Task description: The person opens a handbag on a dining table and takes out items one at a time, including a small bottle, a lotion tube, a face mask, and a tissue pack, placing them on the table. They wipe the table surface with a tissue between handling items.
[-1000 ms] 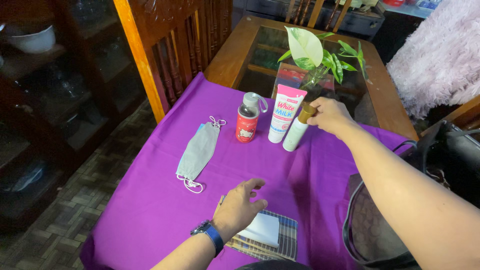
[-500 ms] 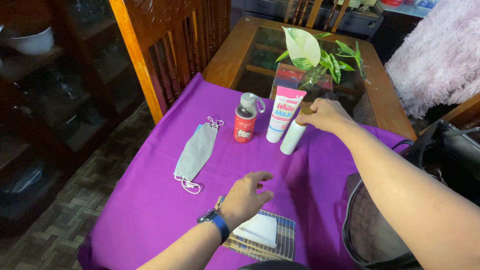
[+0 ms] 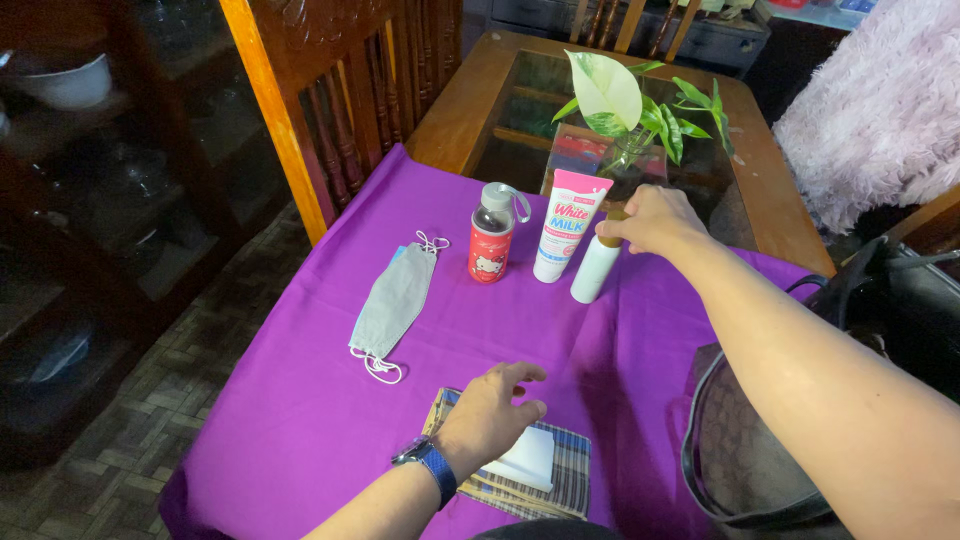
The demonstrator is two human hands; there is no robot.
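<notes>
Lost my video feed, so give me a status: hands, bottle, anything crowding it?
Right hand gripping the brown cap of the white bottle, bottle upright on the purple cloth. Left hand open over the white pad. Pink-capped tube close beside the bottle.

A white and pink tube (image 3: 568, 225) stands just left of the right hand (image 3: 650, 218), which grips a white bottle (image 3: 596, 267); a red-labelled small bottle (image 3: 493, 233) stands farther left.

A purple cloth (image 3: 330, 400) covers the middle of the frame. On it lie a grey mask (image 3: 393, 304), a red bottle (image 3: 491, 240), a pink-and-white tube (image 3: 565, 230) and a white bottle (image 3: 595, 268) with a brown cap. At the bottom sits a plaid pouch (image 3: 560, 485) under a white pad (image 3: 525, 460).
</notes>
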